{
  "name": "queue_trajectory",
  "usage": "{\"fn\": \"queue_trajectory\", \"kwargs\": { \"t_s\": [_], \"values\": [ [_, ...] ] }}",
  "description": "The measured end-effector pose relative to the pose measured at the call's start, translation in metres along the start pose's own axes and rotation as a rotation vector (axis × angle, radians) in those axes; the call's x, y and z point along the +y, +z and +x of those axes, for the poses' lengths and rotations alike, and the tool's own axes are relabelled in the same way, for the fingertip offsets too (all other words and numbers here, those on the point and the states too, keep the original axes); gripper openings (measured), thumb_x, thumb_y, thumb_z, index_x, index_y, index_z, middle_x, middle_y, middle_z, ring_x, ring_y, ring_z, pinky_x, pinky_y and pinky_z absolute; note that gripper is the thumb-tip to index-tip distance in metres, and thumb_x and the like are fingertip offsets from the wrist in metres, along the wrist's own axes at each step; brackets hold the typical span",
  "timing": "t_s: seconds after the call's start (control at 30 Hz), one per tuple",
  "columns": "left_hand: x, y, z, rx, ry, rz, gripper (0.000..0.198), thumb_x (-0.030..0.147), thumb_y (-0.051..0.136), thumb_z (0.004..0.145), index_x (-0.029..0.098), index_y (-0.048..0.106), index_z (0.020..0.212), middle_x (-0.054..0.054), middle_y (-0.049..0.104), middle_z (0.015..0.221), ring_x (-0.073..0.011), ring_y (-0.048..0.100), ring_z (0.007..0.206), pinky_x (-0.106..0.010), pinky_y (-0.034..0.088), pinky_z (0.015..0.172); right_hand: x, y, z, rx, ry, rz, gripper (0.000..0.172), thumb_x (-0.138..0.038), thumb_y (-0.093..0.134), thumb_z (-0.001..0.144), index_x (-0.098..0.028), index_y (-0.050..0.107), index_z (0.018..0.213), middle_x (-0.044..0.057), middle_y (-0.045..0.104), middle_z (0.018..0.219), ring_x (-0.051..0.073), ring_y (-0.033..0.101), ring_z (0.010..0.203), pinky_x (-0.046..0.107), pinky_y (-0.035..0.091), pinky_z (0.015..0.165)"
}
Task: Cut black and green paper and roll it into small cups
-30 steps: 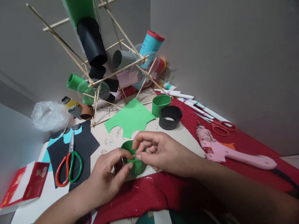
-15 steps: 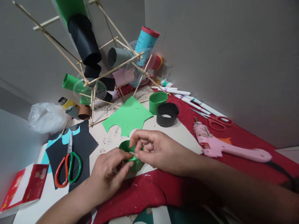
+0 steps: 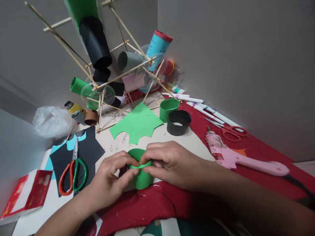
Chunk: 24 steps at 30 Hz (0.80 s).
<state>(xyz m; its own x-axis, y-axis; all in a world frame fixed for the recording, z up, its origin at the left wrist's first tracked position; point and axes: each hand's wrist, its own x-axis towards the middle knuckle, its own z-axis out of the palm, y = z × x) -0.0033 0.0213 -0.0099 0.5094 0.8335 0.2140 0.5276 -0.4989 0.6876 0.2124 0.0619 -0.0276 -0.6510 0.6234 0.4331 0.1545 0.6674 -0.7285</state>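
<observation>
A short green paper ring (image 3: 140,177) stands on the beige board (image 3: 187,141) near the front edge. My left hand (image 3: 110,180) pinches its near rim from the left with thumb and fingers closed. My right hand (image 3: 169,164) pinches the same rim from the right, fingertips meeting those of the left hand. A cut sheet of green paper (image 3: 136,123) lies just behind the ring. Further back stand another green paper ring (image 3: 168,109) and a black paper ring (image 3: 178,123).
A structure of wooden sticks and paper tubes (image 3: 110,68) fills the back corner. Red-and-green scissors (image 3: 73,170) lie on black paper at left. A pink glue gun (image 3: 236,159), red scissors (image 3: 227,131) and white pens (image 3: 197,101) lie at right on red cloth. A red booklet (image 3: 26,193) is at far left.
Both hands have drawn closer together on the green ring's rim, and the ring has shifted slightly toward me; the right hand's fingers have folded down onto it.
</observation>
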Motion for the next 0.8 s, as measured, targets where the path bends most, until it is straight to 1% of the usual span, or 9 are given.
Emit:
{"fn": "queue_trajectory", "kwargs": {
  "t_s": [0.1,0.2,0.33,0.4,0.53,0.6,0.67,0.8],
  "values": [
    [0.0019,-0.0018,-0.0001,-0.028,-0.048,0.003,0.007,0.012,0.060,0.091,0.018,0.064,0.093,-0.001,0.062,0.079,-0.0116,0.057,0.074,-0.023,0.044,0.067,0.0009,0.0023,-0.0008,-0.003,-0.043,-0.054,0.010,-0.011,0.061,0.087,-0.014,0.070,0.083,0.002,0.061,0.069,0.013,0.051,0.061,0.024,0.037,0.057],
    [0.0024,-0.0029,0.0011,-0.048,-0.062,-0.018,0.007,0.013,0.060,0.091,0.018,0.064,0.091,0.000,0.062,0.079,-0.0111,0.056,0.073,-0.023,0.043,0.068,0.0017,0.0027,-0.0009,-0.025,-0.079,-0.077,0.012,-0.011,0.059,0.088,-0.012,0.070,0.084,0.004,0.062,0.071,0.014,0.053,0.063,0.024,0.037,0.057],
    [0.0020,-0.0032,0.0046,-0.063,-0.075,-0.065,0.009,0.013,0.059,0.092,0.017,0.064,0.086,0.000,0.062,0.077,-0.0111,0.056,0.073,-0.023,0.043,0.068,0.0029,0.0017,-0.0008,-0.067,-0.089,-0.097,0.015,-0.012,0.056,0.091,-0.013,0.070,0.086,0.004,0.062,0.074,0.014,0.054,0.066,0.025,0.038,0.059],
    [0.0017,-0.0035,0.0057,-0.062,-0.072,-0.097,0.009,0.013,0.060,0.091,0.017,0.065,0.086,-0.001,0.063,0.081,-0.0120,0.058,0.077,-0.023,0.044,0.071,0.0032,0.0011,-0.0010,-0.092,-0.082,-0.093,0.015,-0.012,0.054,0.092,-0.013,0.069,0.088,0.004,0.062,0.077,0.015,0.055,0.069,0.025,0.039,0.061],
    [0.0019,-0.0054,0.0059,-0.063,-0.065,-0.152,0.009,0.013,0.062,0.090,0.017,0.067,0.084,-0.004,0.063,0.092,-0.0143,0.060,0.089,-0.025,0.046,0.079,0.0026,0.0008,-0.0020,-0.112,-0.052,-0.046,0.014,-0.012,0.054,0.094,-0.014,0.067,0.088,0.007,0.063,0.093,0.015,0.058,0.077,0.024,0.043,0.067],
    [0.0026,-0.0065,0.0056,-0.081,-0.072,-0.183,0.010,0.013,0.062,0.090,0.017,0.066,0.081,-0.003,0.062,0.090,-0.0136,0.059,0.087,-0.024,0.046,0.078,0.0020,0.0021,-0.0027,-0.110,-0.057,-0.044,0.014,-0.011,0.054,0.093,-0.013,0.066,0.086,0.006,0.062,0.092,0.015,0.057,0.077,0.025,0.044,0.068],
    [0.0034,-0.0070,0.0054,-0.103,-0.071,-0.206,0.012,0.013,0.061,0.091,0.016,0.064,0.080,-0.002,0.061,0.087,-0.0129,0.059,0.085,-0.024,0.046,0.077,0.0014,0.0042,-0.0033,-0.099,-0.077,-0.063,0.015,-0.011,0.053,0.093,-0.012,0.065,0.084,0.006,0.060,0.086,0.015,0.056,0.075,0.026,0.044,0.067],
    [0.0043,-0.0081,0.0053,-0.076,-0.040,-0.154,0.009,0.012,0.061,0.090,0.017,0.067,0.086,-0.003,0.063,0.095,-0.0132,0.060,0.091,-0.024,0.046,0.081,-0.0001,0.0066,-0.0032,-0.044,-0.103,-0.065,0.017,-0.010,0.052,0.094,-0.010,0.066,0.083,0.007,0.061,0.085,0.016,0.057,0.076,0.026,0.044,0.066]
  ]
}}
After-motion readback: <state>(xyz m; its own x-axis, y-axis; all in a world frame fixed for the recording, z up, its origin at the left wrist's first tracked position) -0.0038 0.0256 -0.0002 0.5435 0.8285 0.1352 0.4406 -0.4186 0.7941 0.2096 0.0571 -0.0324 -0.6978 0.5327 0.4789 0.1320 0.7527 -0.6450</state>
